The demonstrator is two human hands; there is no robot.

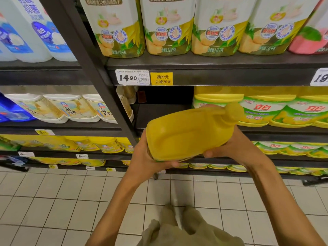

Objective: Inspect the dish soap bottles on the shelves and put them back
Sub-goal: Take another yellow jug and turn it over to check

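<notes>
A person is holding a yellow dish soap bottle (pixel 186 134) tipped on its side in front of dark store shelves (pixel 213 77), cap pointing right. The left hand (pixel 149 157) is gripping its base end, the right hand (pixel 232 144) is cupping it beneath, thumb curled around. More yellow bottles (pixel 284 107) are standing on the shelf just behind.

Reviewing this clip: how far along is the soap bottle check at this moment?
Mid-inspection. Done: one yellow bottle is off the shelf, leaving an empty gap left of the matching bottles. In hand: the left hand and right hand grip it tipped on its side, base toward the camera. Left: returning it to the gap; whether other bottles were checked can't be told.
</notes>
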